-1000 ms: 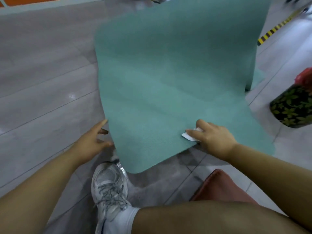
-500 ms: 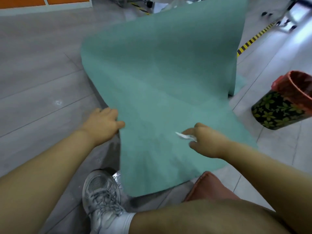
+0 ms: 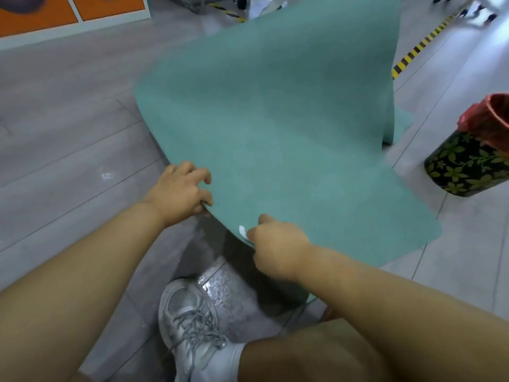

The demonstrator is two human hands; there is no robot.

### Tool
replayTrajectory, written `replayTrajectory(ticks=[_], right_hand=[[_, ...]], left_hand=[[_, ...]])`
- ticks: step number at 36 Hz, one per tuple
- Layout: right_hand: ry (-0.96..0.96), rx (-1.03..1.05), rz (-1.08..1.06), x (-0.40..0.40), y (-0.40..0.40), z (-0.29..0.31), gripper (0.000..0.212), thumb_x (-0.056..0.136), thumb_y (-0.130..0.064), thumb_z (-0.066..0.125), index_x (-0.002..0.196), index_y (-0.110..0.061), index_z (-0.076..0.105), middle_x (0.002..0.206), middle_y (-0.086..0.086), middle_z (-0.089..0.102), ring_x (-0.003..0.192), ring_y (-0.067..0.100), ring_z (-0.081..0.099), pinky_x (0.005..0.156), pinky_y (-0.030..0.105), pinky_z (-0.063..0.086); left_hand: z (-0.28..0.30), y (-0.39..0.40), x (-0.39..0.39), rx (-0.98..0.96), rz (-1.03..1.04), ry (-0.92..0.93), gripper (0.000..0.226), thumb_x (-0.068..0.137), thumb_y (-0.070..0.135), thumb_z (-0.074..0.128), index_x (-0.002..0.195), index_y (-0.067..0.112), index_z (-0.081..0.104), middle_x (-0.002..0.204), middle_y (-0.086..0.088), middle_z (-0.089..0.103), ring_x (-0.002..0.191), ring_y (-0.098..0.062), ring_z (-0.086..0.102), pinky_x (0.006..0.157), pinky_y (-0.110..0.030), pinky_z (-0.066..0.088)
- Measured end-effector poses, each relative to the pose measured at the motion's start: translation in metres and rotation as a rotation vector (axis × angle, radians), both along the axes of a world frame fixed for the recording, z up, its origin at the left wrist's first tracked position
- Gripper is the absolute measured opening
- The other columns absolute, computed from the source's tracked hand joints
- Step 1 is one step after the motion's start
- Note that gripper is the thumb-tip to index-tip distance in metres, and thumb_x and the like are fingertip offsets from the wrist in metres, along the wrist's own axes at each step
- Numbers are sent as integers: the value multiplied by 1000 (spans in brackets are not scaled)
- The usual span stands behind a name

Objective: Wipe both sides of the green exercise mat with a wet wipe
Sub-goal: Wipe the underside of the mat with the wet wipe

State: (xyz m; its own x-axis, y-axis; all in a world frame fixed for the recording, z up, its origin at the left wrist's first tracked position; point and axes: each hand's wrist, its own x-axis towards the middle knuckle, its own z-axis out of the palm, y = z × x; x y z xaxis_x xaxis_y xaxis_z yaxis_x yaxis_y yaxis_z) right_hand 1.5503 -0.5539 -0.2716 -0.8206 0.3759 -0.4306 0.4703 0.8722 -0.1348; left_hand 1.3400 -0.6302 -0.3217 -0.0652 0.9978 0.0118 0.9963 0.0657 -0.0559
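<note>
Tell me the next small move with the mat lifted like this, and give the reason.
Probably keep turning the green mat over, away from the body. The left hand grips its near edge, the right hand pinches the edge along with the white wipe, and the near end is raised off the floor, so the flip looks half done.

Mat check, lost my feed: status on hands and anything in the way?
Left hand grips mat edge. Right hand holds wipe on near edge. Bin right, clear.

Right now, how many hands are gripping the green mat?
2. The left hand grips the green foam exercise mat's near-left edge; the right hand pinches the near edge along with a white wet wipe.
</note>
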Motion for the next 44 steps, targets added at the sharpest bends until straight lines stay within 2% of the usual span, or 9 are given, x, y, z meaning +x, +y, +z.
replayTrajectory(ticks=[4,9,13,17,21,25,33,39,44], right_hand=[[0,127,62,28,21,24,28,89,-13,43,115,-12,54,113,11,42,91,35,58,65,32,33],[19,248,6,51,35,49,28,90,-13,42,115,-18,53,111,8,40,91,31,57,63,33,32],[27,236,-182,56,28,56,25,88,-14,46,112,-15,53,111,7,40,93,32,56,65,33,34],[107,242,-270,40,2,56,31,84,-31,59,111,-16,52,114,6,38,99,31,53,70,33,33],[168,277,-261,32,-9,66,24,94,-19,45,113,-10,56,117,9,41,103,32,55,72,34,38],[259,400,-241,48,-4,90,23,89,-12,47,109,-15,57,113,7,42,96,31,56,64,32,34],[379,525,-117,72,-32,117,20,85,-7,46,100,-16,55,98,4,33,75,29,44,45,26,14],[431,537,37,89,-62,102,14,75,-1,57,82,-12,56,91,6,44,68,31,54,44,23,9],[465,587,18,105,-65,109,17,85,-5,43,95,-12,54,101,5,39,84,32,52,44,27,13]], left_hand=[[5,17,-12,-134,175,-26,33,87,38,61,120,32,61,127,8,56,129,-22,40,112,-49,14],[15,40,-26,-168,214,151,30,98,24,44,126,27,56,130,-1,58,121,-22,51,116,-41,12],[34,38,-12,-194,251,187,26,98,27,40,120,31,54,122,-2,58,114,-26,53,88,-33,46],[56,27,8,-98,234,244,28,98,25,38,122,32,53,120,1,58,112,-23,55,79,-31,45],[85,5,22,14,197,273,22,97,27,41,112,30,57,112,2,62,104,-25,59,71,-30,44],[109,-28,27,317,145,162,9,79,22,72,86,17,68,79,-9,67,70,-33,65,53,-34,47],[144,-96,39,298,293,62,43,79,61,59,75,18,61,81,1,63,81,-24,61,61,-33,46],[118,-150,29,333,74,146,22,55,11,88,60,13,67,62,-3,62,58,-30,60,50,-38,53],[125,-151,32,325,138,159,26,57,4,87,78,12,74,79,-8,72,87,-36,66,64,-45,56]])
